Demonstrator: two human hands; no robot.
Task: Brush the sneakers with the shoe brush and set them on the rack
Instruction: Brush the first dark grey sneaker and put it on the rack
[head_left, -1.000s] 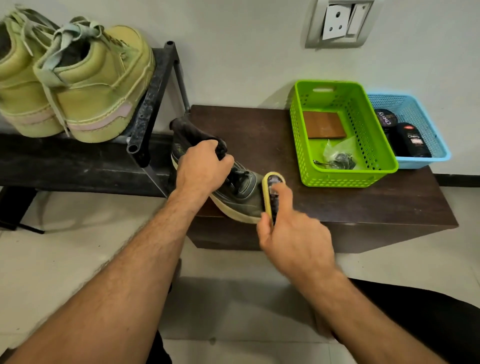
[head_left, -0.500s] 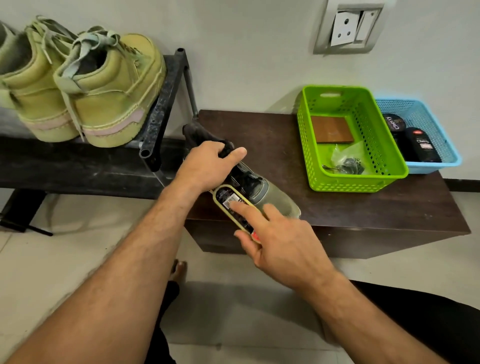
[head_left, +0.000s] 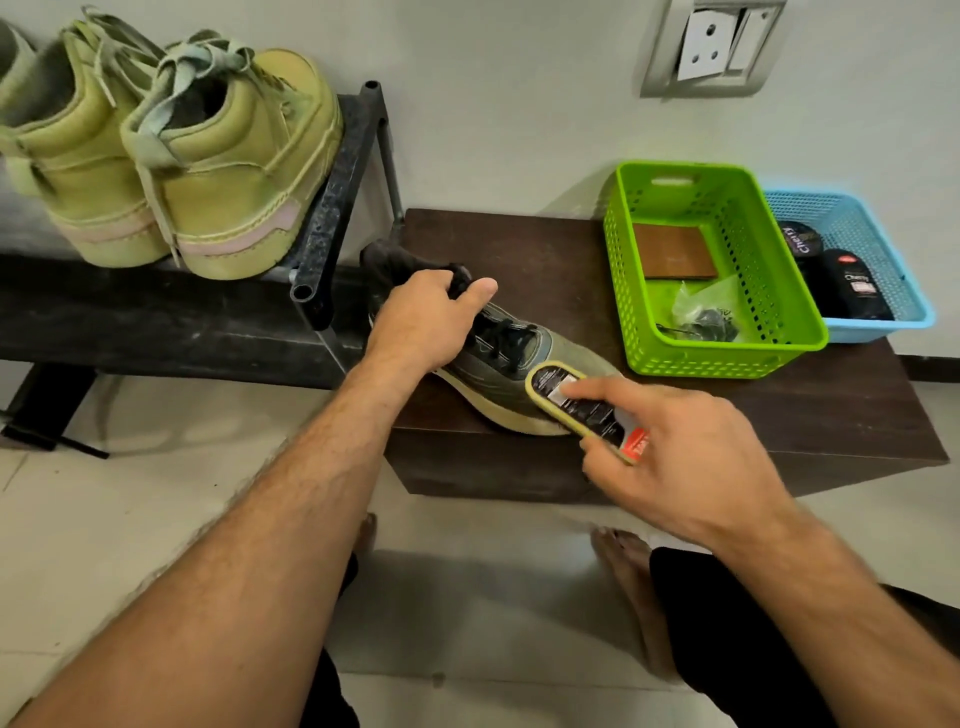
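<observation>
A dark olive sneaker (head_left: 511, 358) with black laces and a pale sole lies on the dark wooden bench (head_left: 545, 249), toe pointing right. My left hand (head_left: 423, 319) grips its collar at the heel end. My right hand (head_left: 680, 457) holds the shoe brush (head_left: 582, 408), yellow-edged with a black label, pressed against the near side of the sneaker's toe, index finger stretched along its back. Two light green high-top sneakers (head_left: 171, 156) stand on the black metal rack (head_left: 332, 208) at the upper left.
A green plastic basket (head_left: 717, 358) with a brown cloth and a small bag sits on the bench's right side. A blue basket (head_left: 904, 312) with polish containers stands behind it. My bare feet are on the tiled floor below. A wall socket is above.
The brush has moved right along the sneaker's near side, from the laces area to the toe. My left hand keeps its hold on the collar.
</observation>
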